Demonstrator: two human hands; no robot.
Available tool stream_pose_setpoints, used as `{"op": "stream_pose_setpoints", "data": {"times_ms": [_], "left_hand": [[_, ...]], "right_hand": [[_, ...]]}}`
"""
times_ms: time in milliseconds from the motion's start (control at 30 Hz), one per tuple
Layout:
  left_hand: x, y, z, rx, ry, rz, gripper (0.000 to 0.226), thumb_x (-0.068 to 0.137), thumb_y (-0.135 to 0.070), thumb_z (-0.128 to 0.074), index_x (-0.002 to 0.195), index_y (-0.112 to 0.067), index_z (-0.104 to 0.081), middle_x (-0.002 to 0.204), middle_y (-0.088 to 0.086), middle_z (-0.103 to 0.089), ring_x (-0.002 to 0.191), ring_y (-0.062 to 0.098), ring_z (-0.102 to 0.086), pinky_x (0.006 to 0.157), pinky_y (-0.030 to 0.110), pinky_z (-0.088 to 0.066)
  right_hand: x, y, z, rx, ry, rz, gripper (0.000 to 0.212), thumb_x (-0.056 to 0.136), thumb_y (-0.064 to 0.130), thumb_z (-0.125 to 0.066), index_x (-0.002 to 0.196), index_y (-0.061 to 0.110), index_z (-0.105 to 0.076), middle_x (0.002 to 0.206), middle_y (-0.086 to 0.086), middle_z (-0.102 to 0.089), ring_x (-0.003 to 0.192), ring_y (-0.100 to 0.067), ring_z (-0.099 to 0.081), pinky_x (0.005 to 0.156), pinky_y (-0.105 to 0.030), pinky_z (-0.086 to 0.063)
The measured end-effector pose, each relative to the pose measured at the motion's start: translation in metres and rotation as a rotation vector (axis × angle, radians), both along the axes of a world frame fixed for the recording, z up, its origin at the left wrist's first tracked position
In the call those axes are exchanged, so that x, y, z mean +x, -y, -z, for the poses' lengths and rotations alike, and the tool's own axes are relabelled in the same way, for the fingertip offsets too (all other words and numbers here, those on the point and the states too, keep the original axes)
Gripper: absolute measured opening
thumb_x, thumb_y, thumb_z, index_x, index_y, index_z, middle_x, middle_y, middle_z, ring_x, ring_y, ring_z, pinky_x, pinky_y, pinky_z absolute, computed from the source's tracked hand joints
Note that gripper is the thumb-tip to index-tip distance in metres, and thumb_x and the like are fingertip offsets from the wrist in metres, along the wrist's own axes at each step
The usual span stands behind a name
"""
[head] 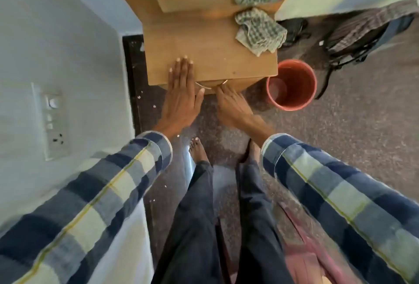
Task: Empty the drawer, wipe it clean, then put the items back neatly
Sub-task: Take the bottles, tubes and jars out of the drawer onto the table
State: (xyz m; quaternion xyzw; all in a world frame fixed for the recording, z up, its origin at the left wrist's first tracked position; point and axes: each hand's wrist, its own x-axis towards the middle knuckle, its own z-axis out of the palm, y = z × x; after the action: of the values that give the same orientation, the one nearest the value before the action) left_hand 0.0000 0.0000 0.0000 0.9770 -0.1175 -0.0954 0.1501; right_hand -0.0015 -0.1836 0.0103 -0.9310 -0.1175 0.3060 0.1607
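A small wooden cabinet (210, 52) stands against a mirror, seen from above. My left hand (181, 93) lies flat with straight fingers on the front edge of its top. My right hand (231, 104) reaches to the metal drawer handle (209, 85) on the cabinet's front, its fingers curled at the handle's right end. The drawer itself is hidden under the top. A checked green cloth (259, 32) lies crumpled at the top's back right corner.
A red bucket (291, 85) stands on the speckled floor right of the cabinet. A dark bag with straps (353, 39) lies further right. A wall with a switch plate (51, 120) is on the left. My bare feet stand below the cabinet.
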Motion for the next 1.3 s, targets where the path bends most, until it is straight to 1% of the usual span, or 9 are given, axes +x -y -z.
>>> {"op": "stream_pose_setpoints", "data": {"times_ms": [300,533,700,767,900,1000,1067,1233,1300], "left_hand": [[0.008,-0.001,0.020,0.147,0.068,0.040,0.106,0.100,-0.062,-0.048,0.171,0.003,-0.003,0.180,0.025,0.001,0.168,0.040,0.001,0.134,0.059,-0.009],[0.007,0.003,0.023,0.143,0.100,0.005,0.106,0.099,-0.063,-0.050,0.170,0.004,-0.009,0.179,0.025,-0.004,0.168,0.040,-0.003,0.135,0.058,-0.008],[0.002,0.006,0.024,0.099,0.125,-0.021,0.094,0.102,-0.049,-0.052,0.170,0.003,-0.013,0.179,0.026,-0.009,0.168,0.041,-0.007,0.135,0.060,-0.009],[-0.007,0.006,0.026,0.063,0.131,-0.008,0.086,0.106,-0.041,-0.050,0.170,0.004,-0.014,0.178,0.027,-0.010,0.167,0.043,-0.008,0.135,0.060,-0.006],[-0.039,0.008,0.029,-0.020,0.088,0.022,0.076,0.111,-0.026,-0.046,0.171,0.003,-0.010,0.180,0.024,-0.006,0.168,0.041,-0.004,0.137,0.054,-0.003],[-0.061,0.010,0.035,-0.030,0.030,-0.001,0.072,0.112,-0.022,-0.042,0.172,0.000,-0.007,0.181,0.021,-0.002,0.168,0.039,0.000,0.136,0.056,-0.009],[-0.070,0.010,0.036,-0.073,-0.008,-0.025,0.073,0.111,-0.018,-0.042,0.172,-0.001,-0.006,0.181,0.020,-0.001,0.169,0.038,0.000,0.136,0.055,-0.014],[-0.089,0.016,0.038,-0.077,-0.128,-0.124,0.081,0.104,-0.020,-0.043,0.172,-0.003,-0.003,0.182,0.016,0.001,0.169,0.031,0.002,0.138,0.048,-0.013],[-0.096,0.018,0.040,-0.061,-0.175,-0.166,0.085,0.102,-0.025,-0.043,0.173,-0.006,-0.001,0.182,0.014,0.001,0.169,0.029,0.002,0.138,0.047,-0.013]], "right_hand": [[0.007,-0.023,0.058,-0.029,0.049,0.054,0.061,0.100,0.009,-0.050,0.159,0.006,-0.034,0.161,-0.014,-0.040,0.157,-0.034,-0.028,0.112,-0.055,-0.039],[-0.015,-0.022,0.063,0.067,0.045,0.156,0.053,0.103,0.011,-0.049,0.155,0.008,-0.042,0.159,-0.011,-0.043,0.158,-0.032,-0.027,0.114,-0.060,-0.041],[-0.044,-0.014,0.049,0.084,-0.058,0.101,0.064,0.099,0.001,-0.049,0.161,0.006,-0.036,0.165,-0.013,-0.040,0.157,-0.032,-0.030,0.120,-0.051,-0.041],[-0.056,-0.012,0.040,0.062,-0.101,0.070,0.064,0.098,0.000,-0.049,0.160,0.010,-0.039,0.163,-0.012,-0.043,0.151,-0.033,-0.040,0.112,-0.049,-0.046],[-0.070,-0.010,0.016,0.055,-0.127,0.057,0.057,0.096,0.003,-0.049,0.150,0.021,-0.055,0.141,-0.013,-0.064,0.115,-0.044,-0.064,0.084,-0.050,-0.053],[-0.086,-0.007,-0.002,0.035,0.040,0.122,0.032,0.098,0.010,-0.049,0.121,0.019,-0.069,0.113,-0.007,-0.074,0.091,-0.038,-0.071,0.072,-0.045,-0.057],[-0.098,-0.003,-0.006,0.108,0.180,0.211,0.023,0.096,0.009,-0.048,0.108,0.015,-0.067,0.105,-0.001,-0.071,0.085,-0.026,-0.068,0.065,-0.042,-0.057],[-0.097,0.015,0.006,0.050,0.303,0.267,0.030,0.090,0.006,-0.052,0.115,0.012,-0.068,0.121,-0.003,-0.065,0.110,-0.026,-0.057,0.091,-0.039,-0.050],[-0.093,0.017,0.013,-0.021,0.269,0.252,0.025,0.093,0.011,-0.051,0.107,0.014,-0.073,0.116,-0.001,-0.070,0.109,-0.025,-0.061,0.091,-0.042,-0.048]]}}
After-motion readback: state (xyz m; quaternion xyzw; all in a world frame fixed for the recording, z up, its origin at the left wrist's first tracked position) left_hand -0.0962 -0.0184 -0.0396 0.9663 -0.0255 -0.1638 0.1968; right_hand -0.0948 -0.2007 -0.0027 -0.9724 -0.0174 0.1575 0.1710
